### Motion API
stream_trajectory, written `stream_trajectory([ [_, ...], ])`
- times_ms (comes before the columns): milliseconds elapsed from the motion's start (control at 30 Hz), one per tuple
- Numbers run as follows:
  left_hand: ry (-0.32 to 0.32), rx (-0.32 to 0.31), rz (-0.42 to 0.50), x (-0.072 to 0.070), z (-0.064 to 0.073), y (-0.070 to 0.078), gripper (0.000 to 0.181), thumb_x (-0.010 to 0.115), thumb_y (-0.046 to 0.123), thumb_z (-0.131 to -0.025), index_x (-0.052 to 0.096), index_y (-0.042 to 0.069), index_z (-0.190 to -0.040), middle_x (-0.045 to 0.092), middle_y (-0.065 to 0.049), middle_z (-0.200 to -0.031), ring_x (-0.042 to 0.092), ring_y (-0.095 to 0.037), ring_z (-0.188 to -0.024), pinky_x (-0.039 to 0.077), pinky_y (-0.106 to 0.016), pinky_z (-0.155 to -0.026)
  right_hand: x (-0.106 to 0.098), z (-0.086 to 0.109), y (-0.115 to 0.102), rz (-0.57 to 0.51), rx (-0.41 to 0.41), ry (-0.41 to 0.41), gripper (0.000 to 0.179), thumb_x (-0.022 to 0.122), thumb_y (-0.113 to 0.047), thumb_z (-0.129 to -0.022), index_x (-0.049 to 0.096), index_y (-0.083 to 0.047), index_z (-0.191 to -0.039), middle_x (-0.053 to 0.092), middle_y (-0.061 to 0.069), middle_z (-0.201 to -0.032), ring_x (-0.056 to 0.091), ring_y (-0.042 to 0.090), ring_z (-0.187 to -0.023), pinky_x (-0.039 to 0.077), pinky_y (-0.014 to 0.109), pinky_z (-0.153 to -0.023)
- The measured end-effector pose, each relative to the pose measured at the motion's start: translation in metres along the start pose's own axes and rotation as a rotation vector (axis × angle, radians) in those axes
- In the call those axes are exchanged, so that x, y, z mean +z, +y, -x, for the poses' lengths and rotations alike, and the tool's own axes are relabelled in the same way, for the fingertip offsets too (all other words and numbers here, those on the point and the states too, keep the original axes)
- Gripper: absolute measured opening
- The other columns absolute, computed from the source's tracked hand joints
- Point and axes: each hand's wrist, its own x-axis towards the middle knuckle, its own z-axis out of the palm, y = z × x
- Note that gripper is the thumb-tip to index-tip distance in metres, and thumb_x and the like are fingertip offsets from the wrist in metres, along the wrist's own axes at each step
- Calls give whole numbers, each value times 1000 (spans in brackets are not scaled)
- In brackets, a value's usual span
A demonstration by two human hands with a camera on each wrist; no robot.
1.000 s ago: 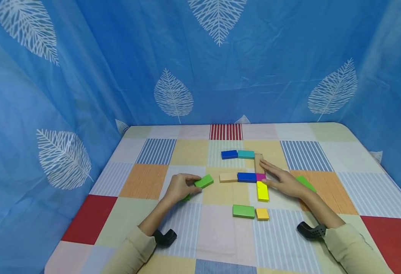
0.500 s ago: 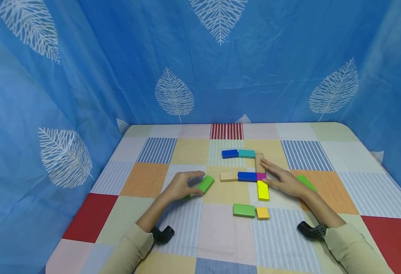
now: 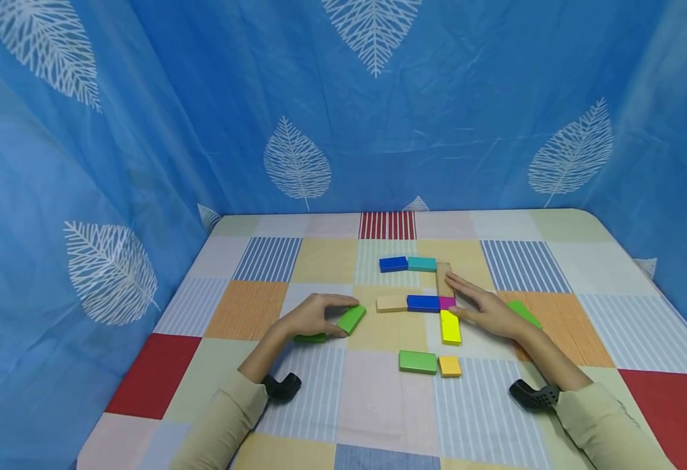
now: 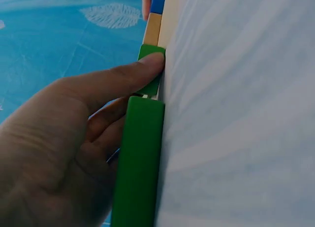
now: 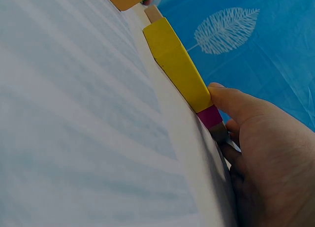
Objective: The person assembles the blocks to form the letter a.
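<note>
My left hand [image 3: 310,316] pinches a green block [image 3: 351,320] at the table's middle left, thumb on the near side and fingers on the far side. A second green block [image 4: 139,158] lies under that hand, mostly hidden in the head view. My right hand [image 3: 490,315] lies with fairly straight fingers along the right side of a joined row of blocks. Its fingers touch a plain wooden block [image 3: 444,279], and its thumb is by the magenta block [image 3: 447,303] and the yellow block [image 5: 179,64]. A dark blue block [image 3: 423,303] and another wooden block [image 3: 391,303] extend leftward from the magenta one.
At the back, a blue block [image 3: 393,264] and a teal block [image 3: 422,264] meet the upright wooden block. Nearer lie a green block [image 3: 417,361] and an orange block [image 3: 450,366]. Another green block [image 3: 525,313] sits beyond the right wrist. A blue curtain [image 3: 343,143] surrounds the patchwork tablecloth [image 3: 384,398].
The green block at my left hand has turned to a steeper slant. The left fingers spread off it, then closed round it again. My right hand stays in place.
</note>
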Motion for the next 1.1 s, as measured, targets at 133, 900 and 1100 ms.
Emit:
stream_trajectory([
  [133,65,-32,-25,7,-3,4,66,83,26,-68,57,12,-127,57,-1,-126,49,-17,-119,39,-33,-99,0,-1,1,7,1,-1,69,58,-41,-89,28,-17,-146,17,7,-153,17,35,-136,19,60,-103],
  [900,180,-30,-89,30,-15,15,67,82,39,-65,60,13,-123,58,-4,-122,50,-19,-116,40,-33,-98,-1,-1,2,-5,1,6,69,58,-40,-89,28,-17,-146,17,6,-153,16,35,-137,19,60,-104],
  [1100,178,-44,-113,32,-14,17,68,82,43,-65,60,15,-123,57,-2,-121,50,-18,-115,41,-34,-97,0,-2,2,-7,-3,8,68,59,-39,-89,28,-17,-146,17,7,-152,17,35,-136,20,60,-103],
])
